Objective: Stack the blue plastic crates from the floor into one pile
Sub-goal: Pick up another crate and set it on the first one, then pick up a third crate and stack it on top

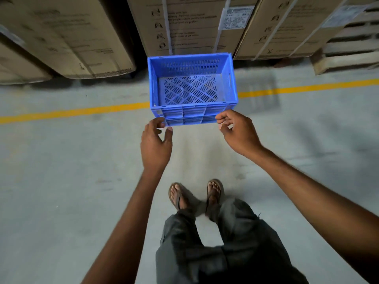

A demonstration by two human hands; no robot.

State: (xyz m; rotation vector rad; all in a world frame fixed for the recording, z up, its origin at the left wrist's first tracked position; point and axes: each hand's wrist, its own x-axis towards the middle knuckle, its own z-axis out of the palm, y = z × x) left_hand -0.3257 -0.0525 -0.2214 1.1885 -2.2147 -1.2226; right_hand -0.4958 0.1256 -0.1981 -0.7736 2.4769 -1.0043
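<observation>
One blue plastic crate (192,89) with slotted walls and floor is upright and empty, lying across the yellow floor line just in front of the cardboard boxes. It appears raised off the floor, and its shadow falls to its right. My left hand (156,144) pinches the crate's near lower left corner between thumb and fingertips. At the near lower right corner, my right hand (238,132) holds on the same way. Both grips are light, with fingers curled. No other crate is in view.
Tall strapped cardboard boxes (184,25) stand along the back, with more (61,42) at the left. A wooden pallet stack (352,48) is at the back right. A yellow line (71,111) crosses the concrete floor. My sandalled feet (194,193) are below the crate.
</observation>
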